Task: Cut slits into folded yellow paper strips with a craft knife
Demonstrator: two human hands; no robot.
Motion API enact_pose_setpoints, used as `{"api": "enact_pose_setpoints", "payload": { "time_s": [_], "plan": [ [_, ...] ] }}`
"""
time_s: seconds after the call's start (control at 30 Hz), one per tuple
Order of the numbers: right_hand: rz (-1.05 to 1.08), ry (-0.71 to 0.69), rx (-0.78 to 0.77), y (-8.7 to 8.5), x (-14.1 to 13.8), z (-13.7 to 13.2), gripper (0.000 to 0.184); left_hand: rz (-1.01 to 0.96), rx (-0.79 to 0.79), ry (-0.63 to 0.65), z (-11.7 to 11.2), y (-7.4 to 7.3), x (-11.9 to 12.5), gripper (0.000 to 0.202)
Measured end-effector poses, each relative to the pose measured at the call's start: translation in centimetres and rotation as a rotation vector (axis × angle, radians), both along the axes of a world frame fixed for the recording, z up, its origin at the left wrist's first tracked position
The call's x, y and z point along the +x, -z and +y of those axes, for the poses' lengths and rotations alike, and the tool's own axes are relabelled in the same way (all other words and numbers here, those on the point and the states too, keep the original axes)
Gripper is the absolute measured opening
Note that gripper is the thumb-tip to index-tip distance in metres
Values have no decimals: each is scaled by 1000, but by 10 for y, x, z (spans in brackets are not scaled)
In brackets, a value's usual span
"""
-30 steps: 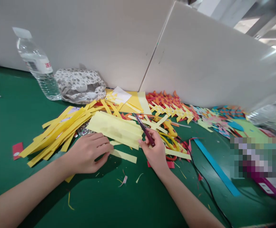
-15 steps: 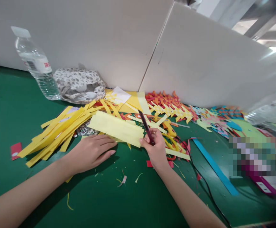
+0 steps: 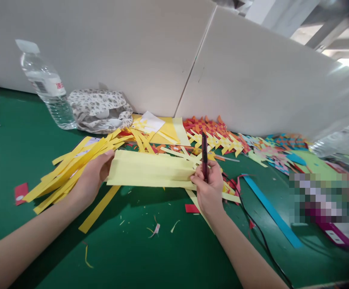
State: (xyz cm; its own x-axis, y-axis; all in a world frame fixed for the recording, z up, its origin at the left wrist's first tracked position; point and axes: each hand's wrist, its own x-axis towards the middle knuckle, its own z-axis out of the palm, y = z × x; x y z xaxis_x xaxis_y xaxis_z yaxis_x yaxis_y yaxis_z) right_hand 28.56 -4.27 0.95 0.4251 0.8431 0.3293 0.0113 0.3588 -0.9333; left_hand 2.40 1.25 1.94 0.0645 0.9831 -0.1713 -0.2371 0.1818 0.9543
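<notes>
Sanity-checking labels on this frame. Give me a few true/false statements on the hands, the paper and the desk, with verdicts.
1. Both hands hold the pale yellow paper stack by its ends. True: left hand at one end, right hand at the other.
2. The right hand also grips a dark scissors-like tool, tip up. True.
3. The water bottle lies on its side. False: it stands upright by the white board.
4. The blue strip is in the left hand. False: it lies on the green table, right of the right hand.
5. The darker yellow strips sit beside the left hand. True.

Bottle (image 3: 46, 86) label: red print, too blurry to read
</notes>
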Motion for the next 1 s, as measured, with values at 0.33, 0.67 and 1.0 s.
{"api": "enact_pose_setpoints", "payload": {
  "time_s": [0.33, 0.67, 1.0],
  "plan": [
    [-88, 212, -45, -4, 1, 1, 34, 243, -29, 386, -10, 4, -1, 44],
    [-29, -82, -57, -7, -2, -7, 15, 439, 336, 485, -2, 16, -1, 25],
    [166, -171, -138, -15, -15, -11, 22, 547, 349, 388, 0, 2, -8, 24]
  ]
}}
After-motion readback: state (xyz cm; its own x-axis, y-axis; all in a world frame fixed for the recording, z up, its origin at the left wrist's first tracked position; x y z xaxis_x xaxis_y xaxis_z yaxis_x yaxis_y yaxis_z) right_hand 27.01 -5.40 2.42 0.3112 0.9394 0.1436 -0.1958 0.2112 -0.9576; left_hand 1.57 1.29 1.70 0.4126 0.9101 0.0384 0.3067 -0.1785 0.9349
